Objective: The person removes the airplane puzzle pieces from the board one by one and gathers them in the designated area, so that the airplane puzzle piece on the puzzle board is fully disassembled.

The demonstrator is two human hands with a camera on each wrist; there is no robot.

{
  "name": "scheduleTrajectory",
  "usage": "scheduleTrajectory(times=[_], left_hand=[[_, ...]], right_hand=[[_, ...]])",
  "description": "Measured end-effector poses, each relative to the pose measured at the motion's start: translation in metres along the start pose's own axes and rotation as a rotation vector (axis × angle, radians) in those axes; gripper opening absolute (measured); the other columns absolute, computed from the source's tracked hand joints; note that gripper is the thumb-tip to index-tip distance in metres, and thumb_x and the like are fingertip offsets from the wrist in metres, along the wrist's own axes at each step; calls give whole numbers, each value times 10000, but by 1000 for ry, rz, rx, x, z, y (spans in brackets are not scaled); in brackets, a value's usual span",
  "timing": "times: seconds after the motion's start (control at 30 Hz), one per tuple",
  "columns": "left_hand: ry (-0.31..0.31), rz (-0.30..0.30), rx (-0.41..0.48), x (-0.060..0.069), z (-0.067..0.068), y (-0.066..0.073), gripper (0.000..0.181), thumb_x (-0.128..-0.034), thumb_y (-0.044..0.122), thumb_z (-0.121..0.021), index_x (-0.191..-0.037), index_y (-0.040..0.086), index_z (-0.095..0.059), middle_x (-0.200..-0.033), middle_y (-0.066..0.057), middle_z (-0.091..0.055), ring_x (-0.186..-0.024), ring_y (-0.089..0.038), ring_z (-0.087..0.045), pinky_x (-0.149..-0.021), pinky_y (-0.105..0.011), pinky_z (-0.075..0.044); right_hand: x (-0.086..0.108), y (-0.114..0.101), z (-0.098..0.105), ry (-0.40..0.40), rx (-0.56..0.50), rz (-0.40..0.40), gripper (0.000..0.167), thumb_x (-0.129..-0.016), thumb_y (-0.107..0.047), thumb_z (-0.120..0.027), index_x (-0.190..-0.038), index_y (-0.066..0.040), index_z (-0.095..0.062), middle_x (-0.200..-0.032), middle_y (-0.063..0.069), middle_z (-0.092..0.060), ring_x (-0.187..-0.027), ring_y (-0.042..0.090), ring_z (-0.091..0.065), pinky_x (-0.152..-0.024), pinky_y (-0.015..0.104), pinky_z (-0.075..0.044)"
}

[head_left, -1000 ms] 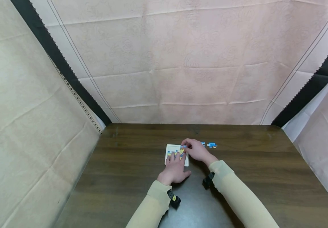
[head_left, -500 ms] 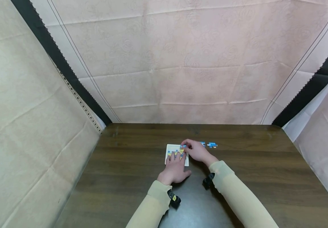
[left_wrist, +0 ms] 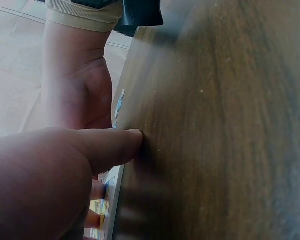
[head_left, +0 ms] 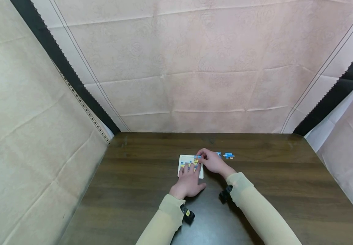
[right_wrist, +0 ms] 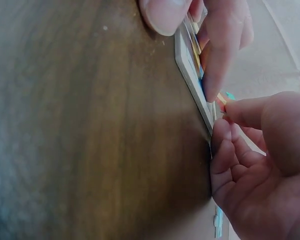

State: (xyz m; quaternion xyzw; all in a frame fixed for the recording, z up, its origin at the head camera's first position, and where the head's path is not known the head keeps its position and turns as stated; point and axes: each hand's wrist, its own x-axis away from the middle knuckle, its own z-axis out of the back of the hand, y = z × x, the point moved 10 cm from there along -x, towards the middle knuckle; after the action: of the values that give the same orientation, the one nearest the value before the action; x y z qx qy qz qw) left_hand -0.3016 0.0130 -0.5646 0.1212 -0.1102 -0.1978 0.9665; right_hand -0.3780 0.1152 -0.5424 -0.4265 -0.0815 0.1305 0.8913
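Note:
A white-bordered puzzle tray (head_left: pixel 201 174) lies on the table with blue and yellow pieces in it. Spread over its lower part, the left hand (head_left: pixel 188 184) rests its straight fingertips on the pieces, thumb out to the side on the table. The right hand (head_left: pixel 213 163) is at the tray's upper right; in the right wrist view its thumb and finger pinch a small colourful piece (right_wrist: pixel 221 101), tilted up at the tray's edge. The right fingers partly hide that piece in the head view.
Two loose blue pieces lie right of the tray, one (head_left: pixel 229 155) in full view, the other (head_left: pixel 219 154) partly behind the right hand. The brown wooden table (head_left: pixel 133 190) ends at a light cloth wall (head_left: pixel 207 85), with more cloth at both sides.
The right hand has shifted very slightly to the right, its fingers still at the tray's upper right. The left hand stays in place.

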Motion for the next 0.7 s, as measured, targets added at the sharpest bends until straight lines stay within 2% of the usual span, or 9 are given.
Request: scheduleTrajectory(times=[0.23, 0.4, 0.53, 0.7], left_hand=[[2, -2, -9, 2, -4, 1, 882, -1034, 598, -607, -1706, 126, -285, -1729, -182, -234, -1581, -454, -172, -1252, -648, -175], [9, -6, 0, 4, -6, 1, 864, -1051, 584, -583, -1704, 108, -277, -1740, -194, -222, -1594, -455, -153, -1258, -648, -154], [3, 3, 8, 4, -6, 1, 859, -1056, 580, -576, -1706, 108, -271, -1749, -191, -209, -1599, -453, -147, -1260, -648, -146], [1, 7, 3, 6, -4, 2, 860, -1058, 575, -575, -1711, 113, -256, -1753, -186, -203, -1604, -453, -143, -1261, -644, -146]], right_hand=[[4, 1, 10, 15, -70, 6, 198, -1096, -235, -641, -1274, -150, -664, -1092, 55, -662, -967, 248, -605, -830, 411, -519], [11, 3, 22, 36, -129, 19, 217, -1101, -263, -638, -1288, -154, -649, -1096, 72, -679, -946, 259, -637, -798, 400, -541], [17, 7, 38, 68, -169, 30, 216, -1102, -278, -636, -1277, -154, -659, -1058, 68, -697, -911, 265, -649, -788, 406, -542], [27, 21, 61, 106, -181, 1, 240, -1105, -303, -627, -1271, -136, -674, -1061, 90, -699, -924, 283, -637, -815, 453, -554]])
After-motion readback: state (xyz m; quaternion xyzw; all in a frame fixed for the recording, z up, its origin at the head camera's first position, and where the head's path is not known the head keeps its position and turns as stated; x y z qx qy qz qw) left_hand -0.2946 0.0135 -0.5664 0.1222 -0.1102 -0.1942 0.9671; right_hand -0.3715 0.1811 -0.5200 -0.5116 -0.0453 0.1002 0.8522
